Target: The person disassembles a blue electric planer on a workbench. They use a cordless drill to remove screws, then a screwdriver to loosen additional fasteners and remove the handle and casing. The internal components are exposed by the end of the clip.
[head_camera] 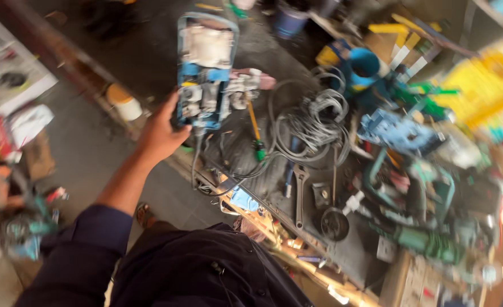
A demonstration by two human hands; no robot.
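Note:
My left hand reaches out from a dark blue sleeve and grips the near end of a blue power tool with its casing open and white and grey parts showing. The tool lies lengthwise at the edge of a dark, cluttered workbench. Its grey cord hangs down from the end my hand holds. A screwdriver with an orange shaft and green handle lies just right of the tool. My right hand is out of view. The picture is blurred by motion.
Coiled grey cables, a spanner, a round black part and several green and blue power tools crowd the bench. A blue cup and yellow boxes stand at the far right. Clutter lines the floor at left.

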